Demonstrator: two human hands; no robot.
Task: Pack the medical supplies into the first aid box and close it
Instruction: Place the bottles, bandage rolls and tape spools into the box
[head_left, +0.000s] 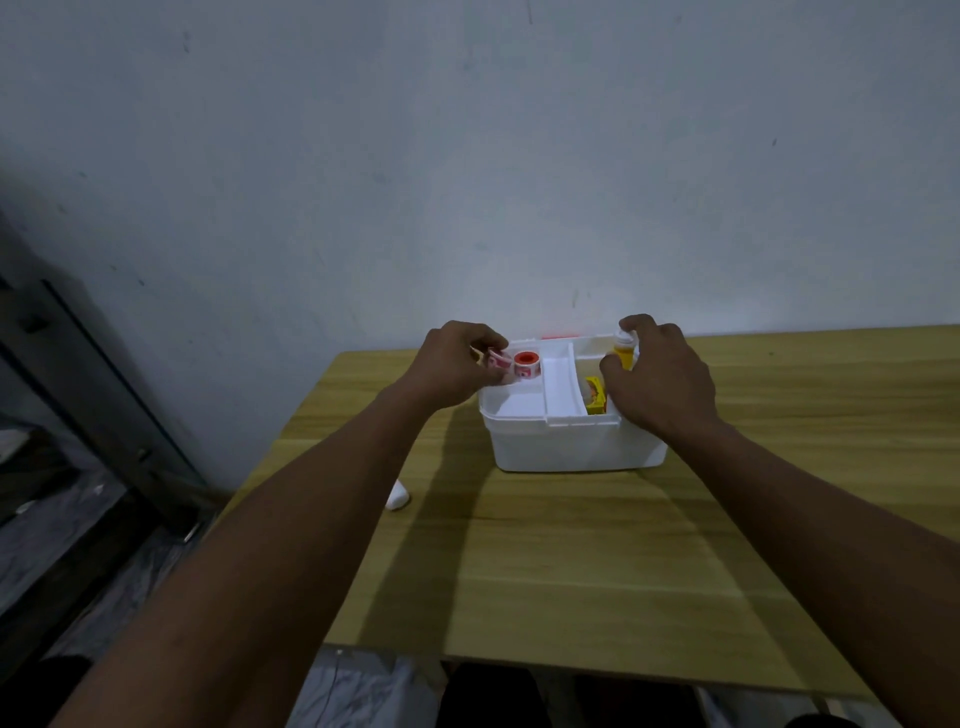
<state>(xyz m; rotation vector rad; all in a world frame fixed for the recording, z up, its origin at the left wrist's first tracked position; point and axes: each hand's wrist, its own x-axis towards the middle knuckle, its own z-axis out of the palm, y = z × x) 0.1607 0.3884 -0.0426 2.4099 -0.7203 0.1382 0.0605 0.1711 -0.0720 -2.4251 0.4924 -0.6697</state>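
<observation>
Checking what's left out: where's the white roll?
Head view: the white roll lies on the table, outside the box, off its near-left corner by the table's left edge.

Bare room: scuffed wall (467, 156), wooden table (571, 545).

Wooden table (571, 561), light oak-grain top, set against a grey wall (467, 156). Resting on it: open white first aid box (571, 447) near the wall; small white roll (397, 496) left of the box, nearer the front edge.
</observation>
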